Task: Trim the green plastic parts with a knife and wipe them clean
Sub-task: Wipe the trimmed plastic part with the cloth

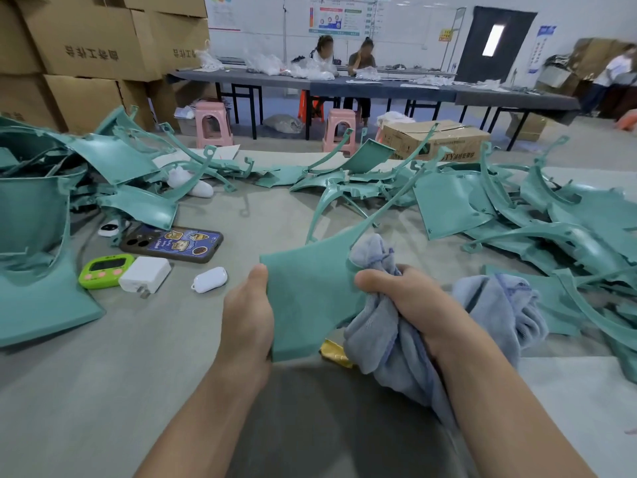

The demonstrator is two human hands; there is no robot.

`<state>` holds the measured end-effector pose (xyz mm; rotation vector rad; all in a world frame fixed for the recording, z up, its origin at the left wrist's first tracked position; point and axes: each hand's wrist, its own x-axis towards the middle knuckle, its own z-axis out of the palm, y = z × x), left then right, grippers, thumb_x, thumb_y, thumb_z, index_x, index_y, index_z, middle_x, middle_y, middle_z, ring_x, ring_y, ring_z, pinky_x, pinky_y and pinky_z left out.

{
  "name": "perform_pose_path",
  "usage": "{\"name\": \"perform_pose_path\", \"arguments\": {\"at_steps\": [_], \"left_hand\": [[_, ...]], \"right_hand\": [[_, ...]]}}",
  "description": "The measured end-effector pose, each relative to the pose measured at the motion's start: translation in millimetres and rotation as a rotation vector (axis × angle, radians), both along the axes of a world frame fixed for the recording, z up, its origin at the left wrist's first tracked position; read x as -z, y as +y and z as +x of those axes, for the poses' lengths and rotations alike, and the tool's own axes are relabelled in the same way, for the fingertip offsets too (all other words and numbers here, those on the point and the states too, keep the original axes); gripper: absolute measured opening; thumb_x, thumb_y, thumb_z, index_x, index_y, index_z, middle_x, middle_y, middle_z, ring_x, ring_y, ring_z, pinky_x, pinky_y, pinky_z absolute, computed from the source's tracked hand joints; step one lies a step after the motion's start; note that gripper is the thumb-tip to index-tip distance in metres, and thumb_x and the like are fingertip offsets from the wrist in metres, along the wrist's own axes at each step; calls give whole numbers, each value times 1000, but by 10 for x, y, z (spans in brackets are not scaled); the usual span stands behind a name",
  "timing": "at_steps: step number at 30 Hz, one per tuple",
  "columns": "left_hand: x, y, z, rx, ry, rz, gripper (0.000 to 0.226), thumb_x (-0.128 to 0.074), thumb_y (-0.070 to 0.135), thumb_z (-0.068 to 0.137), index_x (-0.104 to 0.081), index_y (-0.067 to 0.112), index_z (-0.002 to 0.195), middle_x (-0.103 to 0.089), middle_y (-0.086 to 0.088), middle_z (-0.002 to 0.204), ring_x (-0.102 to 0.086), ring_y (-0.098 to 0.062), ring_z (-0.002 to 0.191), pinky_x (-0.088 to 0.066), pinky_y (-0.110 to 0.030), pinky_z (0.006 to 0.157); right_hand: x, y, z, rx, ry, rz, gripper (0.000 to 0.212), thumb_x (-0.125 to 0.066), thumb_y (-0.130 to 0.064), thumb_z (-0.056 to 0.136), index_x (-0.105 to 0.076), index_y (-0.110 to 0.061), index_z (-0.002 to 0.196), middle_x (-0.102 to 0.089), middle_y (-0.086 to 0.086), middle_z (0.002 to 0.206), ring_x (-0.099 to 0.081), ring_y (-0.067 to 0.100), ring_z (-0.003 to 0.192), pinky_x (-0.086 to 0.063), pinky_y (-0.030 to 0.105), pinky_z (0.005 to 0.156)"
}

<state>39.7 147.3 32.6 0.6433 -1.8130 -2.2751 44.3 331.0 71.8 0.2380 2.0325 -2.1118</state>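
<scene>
**Part held at both edges, cloth in right hand**

The left hand (246, 315) is clamped on the left edge of a green part (310, 298), thumb on top; the fingers beneath are hidden. The right hand (410, 298) is curled round a bunched blue-grey cloth (375, 336), with the thumb laid against the part's right edge. The part is held just above the table (138, 391), flat face up, and its thin curved arm runs away from the person. Cloth is seen above and below the right fist, and more trails to the right. A yellow scrap (336, 351) lies under the part's near corner. To the left of the hands, a white case (209, 279), a charger (144, 274), a green timer (105, 270) and a phone (172, 243) are laid out. Further out, green parts are heaped at left (34, 219) and right (517, 208). Cardboard boxes (86, 39) are stacked beyond the left heap.
</scene>
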Motion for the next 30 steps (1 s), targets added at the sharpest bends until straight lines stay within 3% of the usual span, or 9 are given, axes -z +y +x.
{"name": "perform_pose_path", "arguments": {"at_steps": [3, 6, 10, 13, 16, 18, 21, 26, 30], "left_hand": [[33, -13, 55, -67, 197, -565, 17, -60, 35, 93, -62, 32, 110, -69, 23, 94, -65, -16, 102, -51, -30, 78], [53, -15, 131, 161, 479, -1022, 54, -59, 42, 78, -59, 32, 130, -51, 9, 145, -40, -12, 139, -32, -30, 115], [106, 175, 222, 422, 476, -1294, 81, -57, 40, 70, -46, 34, 149, -36, 8, 161, -22, -9, 151, -3, -33, 127], [154, 188, 173, 294, 493, -1333, 70, -69, 12, 81, -52, 24, 147, -50, -2, 152, -43, -20, 143, -18, -41, 125], [159, 146, 174, 177, 475, -1151, 49, -64, 10, 93, -60, 26, 139, -74, -2, 117, -69, -22, 102, -51, -30, 93], [149, 154, 166, 106, 394, -942, 41, -60, 12, 96, -61, 27, 134, -75, 3, 97, -65, -18, 85, -46, -24, 73], [61, 117, 79, 128, 275, -505, 36, -60, 2, 93, -68, 28, 116, -75, 14, 99, -70, -11, 93, -55, -29, 86], [21, 99, 66, 387, 251, 55, 52, -49, -20, 88, -69, 20, 115, -76, -10, 111, -71, -35, 106, -58, -48, 91], [56, 36, 62, 547, 290, 166, 76, -40, -30, 74, -65, 19, 127, -72, -18, 118, -69, -39, 108, -59, -50, 88]], "right_hand": [[27, 0, -52, 214, -1, 194, 16, -69, -8, 84, -59, -11, 71, -55, 7, 62, -54, 13, 49, -39, 19, 43], [60, 19, -93, 396, 37, 175, 17, -70, -6, 83, -59, -11, 72, -51, 5, 59, -46, 7, 37, -33, 15, 36], [51, 56, -90, 373, 15, 114, 16, -74, -12, 82, -64, -13, 71, -58, 2, 57, -55, 13, 47, -43, 22, 46], [17, 54, -55, 255, 7, -55, 11, -78, -15, 84, -72, -11, 76, -72, 8, 68, -68, 19, 55, -54, 28, 50], [21, 49, -76, 218, 6, -101, 23, -75, -29, 90, -75, -8, 81, -76, 18, 83, -72, 25, 72, -60, 40, 72], [44, 29, -110, 299, 57, -11, 28, -69, -36, 94, -72, -11, 80, -73, 2, 69, -68, 13, 67, -56, 27, 68], [112, -6, -102, 404, 339, 336, 14, -59, -32, 98, -61, -22, 88, -65, -15, 66, -57, -2, 60, -42, 11, 51], [250, -133, -110, 365, 675, 1061, 16, -61, -20, 94, -66, -30, 105, -65, -9, 97, -56, 18, 85, -38, 29, 63], [335, -338, -60, 279, 709, 1072, 32, -65, -14, 93, -69, -17, 125, -70, -1, 120, -56, 23, 107, -45, 33, 91]]}}
